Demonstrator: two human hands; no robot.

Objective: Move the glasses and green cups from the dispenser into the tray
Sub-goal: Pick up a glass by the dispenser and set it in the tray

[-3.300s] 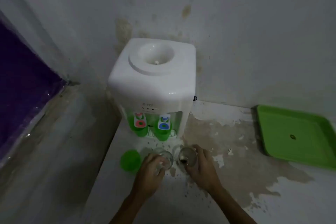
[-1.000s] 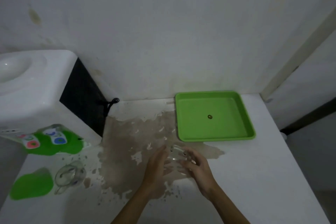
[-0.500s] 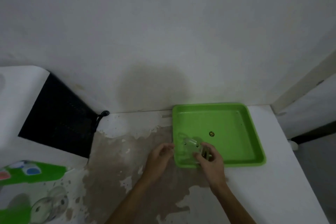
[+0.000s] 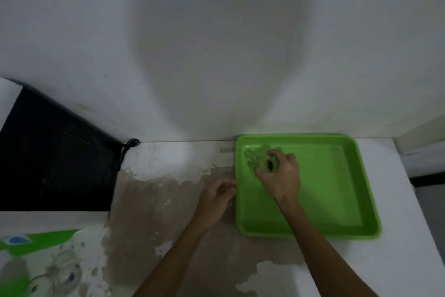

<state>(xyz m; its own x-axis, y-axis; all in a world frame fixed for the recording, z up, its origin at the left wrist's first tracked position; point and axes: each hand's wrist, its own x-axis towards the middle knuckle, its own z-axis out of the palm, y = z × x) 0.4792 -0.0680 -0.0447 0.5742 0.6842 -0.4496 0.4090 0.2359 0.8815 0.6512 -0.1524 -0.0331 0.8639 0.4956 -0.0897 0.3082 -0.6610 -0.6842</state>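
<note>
A square green tray (image 4: 337, 190) lies on the white counter at the right. My right hand (image 4: 280, 176) reaches over its far left corner and grips a clear glass (image 4: 257, 158) that stands on the tray floor. My left hand (image 4: 216, 198) hovers just outside the tray's left rim, fingers loosely curled, holding nothing. Another clear glass (image 4: 60, 275) stands at the bottom left, below the white water dispenser (image 4: 7, 101). A green cup (image 4: 12, 284) shows at the bottom left corner, partly cut off.
The dispenser's black back panel (image 4: 55, 161) and its black cord (image 4: 125, 152) sit against the wall at left. The counter (image 4: 397, 260) has a worn brown patch in the middle. A wall closes off the back; the counter's right edge drops off.
My right hand has carried the glass from the tray's near left edge to its far left corner. My left hand has let go and stays outside the rim.
</note>
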